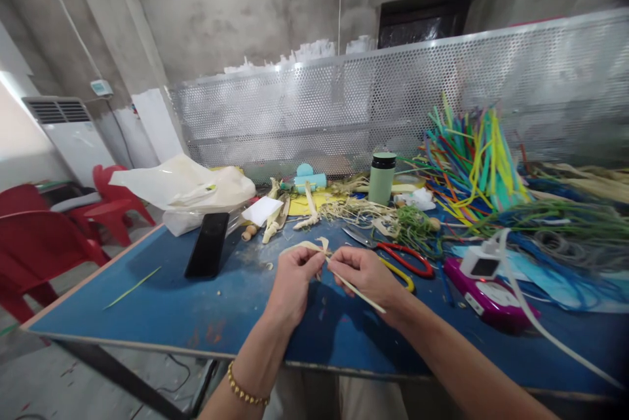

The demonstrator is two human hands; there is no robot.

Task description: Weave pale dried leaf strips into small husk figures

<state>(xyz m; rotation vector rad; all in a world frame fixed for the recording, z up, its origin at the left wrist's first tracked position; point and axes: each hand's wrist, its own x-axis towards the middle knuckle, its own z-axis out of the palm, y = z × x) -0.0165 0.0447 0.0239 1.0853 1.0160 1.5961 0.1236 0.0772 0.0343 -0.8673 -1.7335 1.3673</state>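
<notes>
Above the front of the blue table, my left hand (pixel 291 279) and my right hand (pixel 363 276) meet, fingertips nearly touching. Both are closed in a pinch on a small piece of pale dried husk (pixel 323 244), whose tips stick up between them. A thin pale stem (pixel 369 303) runs from the fingers back under my right palm. Fingers hide the spot where stem and husk meet, so I cannot tell whether they are joined. Just right of my hands lie scissors (pixel 403 259) with red and yellow handles, blades pointing away to the left.
A black phone (pixel 207 246) leans left of my hands, near a white plastic bag (pixel 189 187). Behind lie husk pieces (pixel 308 210) and a green flask (pixel 382 179). Coloured strips (pixel 484 164) and a magenta device (pixel 491 295) with a white cable occupy the right.
</notes>
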